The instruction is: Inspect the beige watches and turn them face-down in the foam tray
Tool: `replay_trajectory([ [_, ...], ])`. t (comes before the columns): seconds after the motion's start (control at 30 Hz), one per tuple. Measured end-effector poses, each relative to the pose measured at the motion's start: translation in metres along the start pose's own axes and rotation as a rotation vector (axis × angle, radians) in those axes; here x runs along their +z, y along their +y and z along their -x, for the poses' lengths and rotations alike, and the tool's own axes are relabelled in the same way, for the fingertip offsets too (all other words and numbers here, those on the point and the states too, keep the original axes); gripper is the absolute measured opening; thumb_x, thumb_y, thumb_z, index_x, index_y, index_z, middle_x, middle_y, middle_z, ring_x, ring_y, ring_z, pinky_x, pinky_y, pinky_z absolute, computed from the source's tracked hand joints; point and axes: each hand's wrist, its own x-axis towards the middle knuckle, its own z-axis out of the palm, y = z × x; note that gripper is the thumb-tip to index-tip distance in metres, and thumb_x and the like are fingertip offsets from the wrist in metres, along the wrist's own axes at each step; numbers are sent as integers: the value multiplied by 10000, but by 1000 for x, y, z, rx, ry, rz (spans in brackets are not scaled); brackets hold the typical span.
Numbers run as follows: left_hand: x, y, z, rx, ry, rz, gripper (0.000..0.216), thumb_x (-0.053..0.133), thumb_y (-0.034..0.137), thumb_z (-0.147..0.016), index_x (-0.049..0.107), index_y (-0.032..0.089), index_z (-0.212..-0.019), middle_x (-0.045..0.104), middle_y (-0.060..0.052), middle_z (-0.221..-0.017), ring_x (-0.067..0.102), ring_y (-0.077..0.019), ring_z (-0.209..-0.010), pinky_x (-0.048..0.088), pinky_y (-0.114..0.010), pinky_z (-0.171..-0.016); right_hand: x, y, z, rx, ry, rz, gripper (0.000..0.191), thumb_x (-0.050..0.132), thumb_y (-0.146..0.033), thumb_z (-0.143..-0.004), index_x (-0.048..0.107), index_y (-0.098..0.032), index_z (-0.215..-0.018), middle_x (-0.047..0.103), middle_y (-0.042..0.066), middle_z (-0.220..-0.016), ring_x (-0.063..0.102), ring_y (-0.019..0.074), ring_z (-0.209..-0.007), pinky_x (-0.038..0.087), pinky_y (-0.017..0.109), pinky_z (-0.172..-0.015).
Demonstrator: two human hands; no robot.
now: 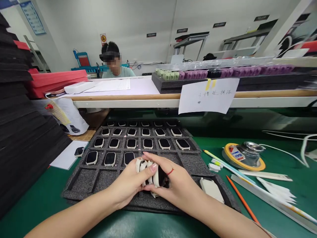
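Note:
Both of my hands are closed around a short stack of white-framed smartwatch cases (pixel 155 177), held on edge above the front of a grey foam tray (pixel 81 180). My left hand (pixel 130 180) grips the stack from the left, its thumb across the white edges. From the right, my right hand (pixel 179 178) cups the other end, with a thin red cord on one finger. Rows of watch cases with black screens (pixel 110 159) sit in the tray's compartments. A pale case (pixel 211 190) lies in the front right compartment, beside my right forearm. The stack's underside is partly hidden.
At right lie a tape roll with a clear glass bottle (pixel 247 158), an orange stick (pixel 242 198) and white strips (pixel 276 190). Black foam sheets (pixel 24 138) are piled at left. A shelf (pixel 138 101) crosses behind the tray; a person (pixel 115 62) sits beyond.

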Motion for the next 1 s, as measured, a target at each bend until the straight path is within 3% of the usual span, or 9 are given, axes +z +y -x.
replay_trajectory([
  [0.2, -1, 2, 4, -87, -175, 135, 346, 714, 472, -803, 586, 187, -953, 565, 14, -806, 514, -103, -716, 417, -226, -636, -1, 0, 5, -32, 24, -49, 856, 763, -127, -751, 344, -305, -1476, 564, 62, -1422, 582, 224, -1259, 487, 358, -1071],
  [0.47, 2, -5, 4, 26, -126, 17, 536, 772, 544, -725, 589, 180, -1072, 565, 13, -864, 500, -83, -748, 393, -192, -617, -2, -6, 4, 23, 57, -144, 895, 754, -169, -776, 262, -348, -1502, 638, 31, -1307, 629, 210, -1187, 482, 364, -1067],
  [0.63, 0, -7, 2, 50, -177, -7, 583, 768, 574, -708, 575, 179, -1091, 571, 3, -891, 517, -89, -751, 407, -202, -620, -4, -8, 4, 41, 82, -163, 843, 772, -200, -778, 309, -339, -1469, 664, 49, -1242, 651, 230, -1144, 478, 407, -1065],
  [0.7, 1, -6, 2, 68, -234, -50, 603, 835, 512, -654, 565, 184, -1082, 592, -7, -938, 553, -110, -815, 438, -219, -679, -5, -9, 4, 44, 89, -210, 831, 782, -226, -771, 325, -342, -1456, 676, 40, -1220, 660, 227, -1128, 481, 401, -1062],
  [0.83, 3, -2, 5, 62, -297, -182, 589, 900, 218, -605, 523, 208, -1058, 600, 18, -932, 577, -126, -883, 459, -242, -762, -5, -8, 4, 23, 81, -320, 907, 834, -259, -720, 323, -357, -1463, 693, 17, -1189, 653, 220, -1150, 504, 359, -1033],
  [1.0, 4, -2, 7, 74, -263, -261, 573, 881, 171, -599, 519, 208, -1041, 597, 22, -928, 580, -136, -882, 474, -258, -759, -6, -9, 2, 0, 55, -345, 924, 824, -197, -730, 309, -343, -1483, 700, 21, -1193, 643, 205, -1165, 502, 338, -1036],
])
